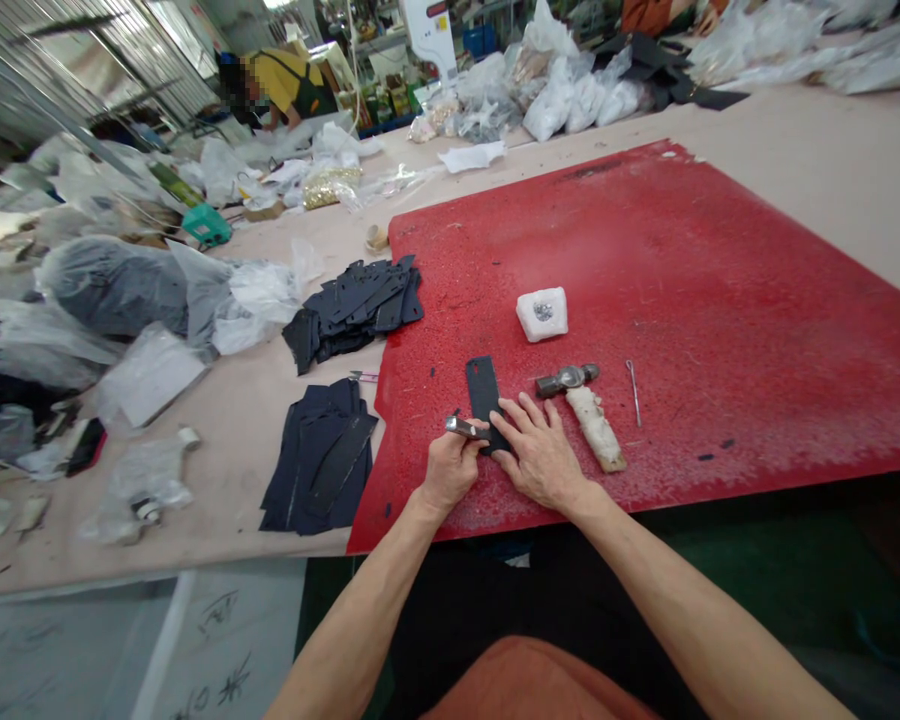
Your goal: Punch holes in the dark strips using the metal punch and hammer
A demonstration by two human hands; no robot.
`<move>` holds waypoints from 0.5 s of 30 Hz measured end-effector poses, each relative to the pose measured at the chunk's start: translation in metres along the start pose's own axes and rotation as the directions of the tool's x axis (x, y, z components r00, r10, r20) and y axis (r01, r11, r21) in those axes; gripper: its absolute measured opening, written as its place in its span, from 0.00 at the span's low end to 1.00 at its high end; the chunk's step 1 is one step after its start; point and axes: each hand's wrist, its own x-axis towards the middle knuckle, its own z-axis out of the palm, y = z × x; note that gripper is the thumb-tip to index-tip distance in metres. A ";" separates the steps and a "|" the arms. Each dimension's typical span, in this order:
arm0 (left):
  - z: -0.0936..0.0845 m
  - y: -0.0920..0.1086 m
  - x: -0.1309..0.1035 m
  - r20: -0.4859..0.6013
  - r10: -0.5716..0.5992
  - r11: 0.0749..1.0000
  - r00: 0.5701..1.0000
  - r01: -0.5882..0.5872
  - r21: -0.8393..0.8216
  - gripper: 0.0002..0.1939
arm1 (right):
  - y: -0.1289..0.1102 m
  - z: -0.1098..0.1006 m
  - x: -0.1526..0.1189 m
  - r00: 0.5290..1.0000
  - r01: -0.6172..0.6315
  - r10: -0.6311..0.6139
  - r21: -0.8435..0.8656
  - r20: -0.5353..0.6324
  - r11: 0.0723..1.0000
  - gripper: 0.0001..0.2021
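Observation:
My left hand is closed around a short metal punch, its shiny end pointing left. Under the fingers lies a dark strip of material with a small hole near its far end. My right hand rests flat on the near part of that strip, fingers spread, with the fingertips beside the punch. To the right lies a hammer, its handle wrapped in a whitish covering. Beyond the strip sits a white block-like holder with small shiny metal pieces on top.
A red mat covers much of the table. A thin metal pin lies right of the hammer. Piles of dark cut pieces and larger dark panels lie left. Plastic bags crowd the far left. Another person bends over farther back.

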 end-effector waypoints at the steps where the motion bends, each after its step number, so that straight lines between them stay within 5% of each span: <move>1: 0.001 0.000 0.000 0.005 0.015 1.000 1.000 -0.015 0.016 0.10 | 0.000 0.000 0.000 1.000 -0.001 0.001 0.000 -0.001 1.000 0.24; 15: 0.000 0.000 0.003 0.075 0.083 0.984 0.994 -0.093 0.149 0.09 | 0.004 0.006 -0.002 1.000 0.010 -0.010 -0.003 -0.015 1.000 0.24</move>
